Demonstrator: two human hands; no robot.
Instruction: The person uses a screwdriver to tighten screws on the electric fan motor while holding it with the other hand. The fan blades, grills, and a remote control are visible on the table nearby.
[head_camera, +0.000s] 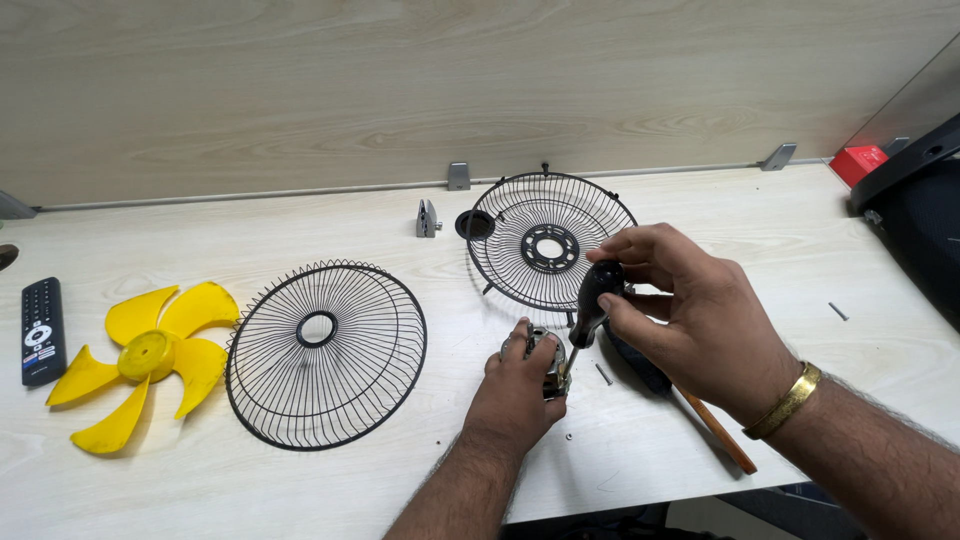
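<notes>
So we've got the small metal motor part (545, 362) pinned down near the front edge of the surface (700, 210), roughly in the middle. Our left hand (518, 392) has its grip wrapped around it from the near side, fingers curled over the top. Our right hand (690, 310) has its grip closed on the black handle of a screwdriver (592, 300), which tilts down and left so its shaft meets the metal part; can't really tell where the tip sits, the fingers hide it.

Just beside the part there's a loose screw (604, 374) lying on the surface, and under the right wrist a wooden-handled tool (718, 430) pokes out toward the front edge. Behind the hands, toward the back edge, the rear fan guard (550, 240) lies flat, with a small metal bracket (427, 218) to its left. The front fan guard (325, 352) sits further left, and then the yellow fan blade (148, 360) and a black remote (42, 330) near the left edge. Another tiny screw (838, 311) sits off toward the right edge.
</notes>
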